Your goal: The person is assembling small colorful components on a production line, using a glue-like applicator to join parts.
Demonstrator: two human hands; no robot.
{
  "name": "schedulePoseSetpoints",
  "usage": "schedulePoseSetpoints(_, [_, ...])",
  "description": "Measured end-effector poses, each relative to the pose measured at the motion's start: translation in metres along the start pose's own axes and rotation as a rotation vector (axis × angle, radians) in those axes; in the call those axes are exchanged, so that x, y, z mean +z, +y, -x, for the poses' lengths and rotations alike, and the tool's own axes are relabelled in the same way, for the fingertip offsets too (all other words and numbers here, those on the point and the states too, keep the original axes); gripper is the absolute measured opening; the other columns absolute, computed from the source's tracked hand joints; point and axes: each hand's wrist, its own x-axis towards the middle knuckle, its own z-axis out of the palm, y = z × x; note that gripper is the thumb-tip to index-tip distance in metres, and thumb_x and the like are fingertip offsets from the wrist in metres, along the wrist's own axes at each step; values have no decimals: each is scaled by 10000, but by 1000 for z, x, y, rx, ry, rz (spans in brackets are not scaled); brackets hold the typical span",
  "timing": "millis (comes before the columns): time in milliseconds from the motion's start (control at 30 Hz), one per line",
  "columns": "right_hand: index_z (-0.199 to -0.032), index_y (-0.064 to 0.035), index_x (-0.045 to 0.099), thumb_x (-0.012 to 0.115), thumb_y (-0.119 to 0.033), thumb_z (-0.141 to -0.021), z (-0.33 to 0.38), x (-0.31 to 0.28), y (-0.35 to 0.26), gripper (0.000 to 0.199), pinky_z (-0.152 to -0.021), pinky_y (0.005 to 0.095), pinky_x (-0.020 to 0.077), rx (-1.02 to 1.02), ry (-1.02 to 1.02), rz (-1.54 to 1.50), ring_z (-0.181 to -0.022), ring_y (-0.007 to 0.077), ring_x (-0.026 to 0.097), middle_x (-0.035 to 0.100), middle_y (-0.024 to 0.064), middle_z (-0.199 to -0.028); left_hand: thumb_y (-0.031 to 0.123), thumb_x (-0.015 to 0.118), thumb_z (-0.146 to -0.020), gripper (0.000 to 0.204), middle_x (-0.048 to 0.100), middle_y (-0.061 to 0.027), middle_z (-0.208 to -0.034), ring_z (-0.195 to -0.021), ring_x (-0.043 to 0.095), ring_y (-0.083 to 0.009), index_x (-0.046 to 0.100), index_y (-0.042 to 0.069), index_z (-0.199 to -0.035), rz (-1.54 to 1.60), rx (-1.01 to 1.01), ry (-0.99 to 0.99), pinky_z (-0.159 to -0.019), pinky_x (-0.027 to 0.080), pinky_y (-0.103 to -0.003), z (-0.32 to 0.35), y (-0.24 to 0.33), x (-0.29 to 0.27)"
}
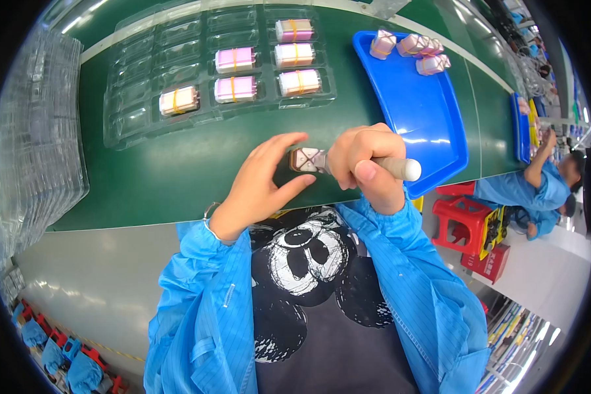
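A small block (305, 159) with a whitish face and dark crossing lines is on the green table in front of me. My left hand (262, 180) curves around its left side, thumb and fingers apart, with a gap to the block. My right hand (369, 161) is closed around a beige round-ended handle (398, 168) of a tool. The tool's greyish end shows beside the block's right edge; its kind is hidden by my fingers, and I cannot tell whether it touches the block.
Beyond my hands, a clear plastic tray (148, 134) holds several banded pink-and-white blocks (235, 88). A blue tray (427, 115) on the right carries several wrapped blocks (433, 64). Stacked clear trays (39, 144) stand at left. A co-worker's blue sleeve (545, 187) and red stool (463, 220) are at right.
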Motion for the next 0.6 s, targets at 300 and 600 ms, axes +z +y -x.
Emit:
schedulePoseSetpoints(300, [-591,-47,486,571,-149,-841,5,0,0,283,-461,275,368,-12,55,-46,-485,136,479,560,70,-573,83,654,-815,337,609,-109,-1143,-1082,546,-293,608,72,-1149,-680,177,243,-944,397,-391,-38,-7,-77])
schedulePoseSetpoints(600, [-640,-61,480,523,-184,-878,15,-1,1,271,-403,240,320,-34,171,-62,-445,95,423,564,75,-579,167,660,-829,274,593,-26,-1066,-993,537,-237,625,124,-1098,-901,130,116,-894,364,-355,-55,-31,-92])
